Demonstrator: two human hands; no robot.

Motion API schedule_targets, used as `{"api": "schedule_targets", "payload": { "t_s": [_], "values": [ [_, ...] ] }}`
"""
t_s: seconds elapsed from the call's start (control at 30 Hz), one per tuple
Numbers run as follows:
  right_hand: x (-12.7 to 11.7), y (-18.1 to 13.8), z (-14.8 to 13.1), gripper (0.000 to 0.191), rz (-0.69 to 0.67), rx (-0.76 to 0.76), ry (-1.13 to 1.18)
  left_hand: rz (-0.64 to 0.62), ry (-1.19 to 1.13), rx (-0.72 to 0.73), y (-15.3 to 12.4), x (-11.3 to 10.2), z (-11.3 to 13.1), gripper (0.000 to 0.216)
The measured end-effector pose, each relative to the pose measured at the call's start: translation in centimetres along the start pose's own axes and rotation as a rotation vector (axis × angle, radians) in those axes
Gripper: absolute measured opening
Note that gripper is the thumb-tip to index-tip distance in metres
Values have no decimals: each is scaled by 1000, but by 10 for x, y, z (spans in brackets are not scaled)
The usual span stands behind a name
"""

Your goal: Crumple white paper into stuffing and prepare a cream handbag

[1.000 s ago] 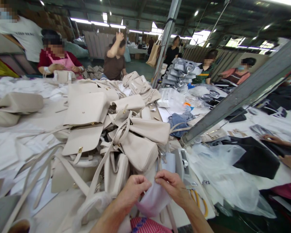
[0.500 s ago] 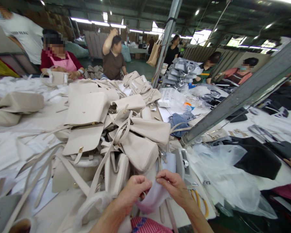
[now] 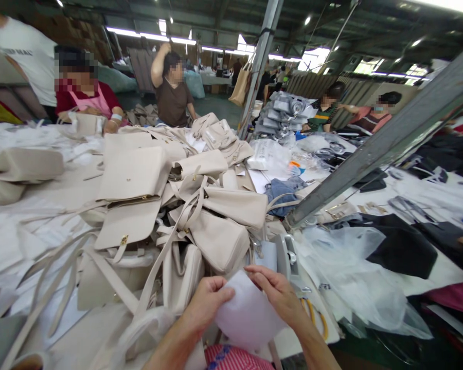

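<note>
Before the bags, hands (both pinching) spread sheet.

The left hand and the right hand pinch the upper edge of a thin white sheet, which hangs between and below their fingers. Just beyond the fingertips lies a pile of cream handbags with loose straps trailing off past the left fingers. Beside the right fingers stands a grey metal device, with yellow-handled pliers near the right wrist. Clear plastic bags spread farther right. People sit across the table.
</note>
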State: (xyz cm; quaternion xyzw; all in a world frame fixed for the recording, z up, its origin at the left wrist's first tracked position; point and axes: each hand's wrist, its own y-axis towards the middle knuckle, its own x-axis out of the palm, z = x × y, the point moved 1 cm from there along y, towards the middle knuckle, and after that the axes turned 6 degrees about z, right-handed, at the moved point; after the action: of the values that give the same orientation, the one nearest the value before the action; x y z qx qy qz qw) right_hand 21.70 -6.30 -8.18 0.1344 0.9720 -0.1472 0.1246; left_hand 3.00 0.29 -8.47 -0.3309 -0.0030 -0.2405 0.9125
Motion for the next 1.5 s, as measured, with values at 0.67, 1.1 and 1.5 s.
{"api": "schedule_targets", "payload": {
  "t_s": [0.67,1.1,1.5],
  "values": [
    [-5,-2,17,37,-229,108,293,-28,-140,-29,-3,1,6,36],
    [0,2,15,35,-314,90,268,-32,-67,-19,-9,3,12,24],
    [-5,3,24,38,-304,128,199,37,-64,50,-2,1,6,17]
  ]
}}
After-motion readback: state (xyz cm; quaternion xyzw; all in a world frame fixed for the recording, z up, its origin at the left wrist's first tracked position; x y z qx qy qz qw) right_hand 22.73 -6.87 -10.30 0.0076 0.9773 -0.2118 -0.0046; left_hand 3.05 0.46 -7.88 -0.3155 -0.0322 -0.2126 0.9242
